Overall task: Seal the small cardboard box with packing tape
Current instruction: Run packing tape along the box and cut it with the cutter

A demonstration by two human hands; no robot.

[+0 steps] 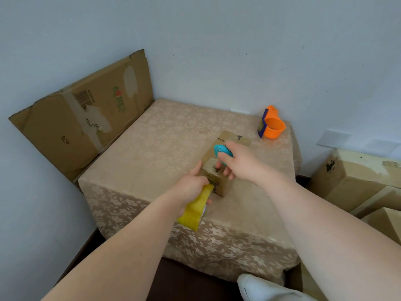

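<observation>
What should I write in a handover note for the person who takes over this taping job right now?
Left hand: holds the yellow tape roll at the small cardboard box's near edge.
Right hand: on the box top, holding a blue object.
Box sits on the cloth-covered table; orange tape dispenser stands at the far corner, unused.
Done: tape appears started on the box.
Left: finish the strip, cut it, press it down.

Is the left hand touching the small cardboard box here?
Touching. The head view shows the left hand, gripping the yellow tape roll, with its thumb pressed against the small cardboard box at its near corner.
</observation>
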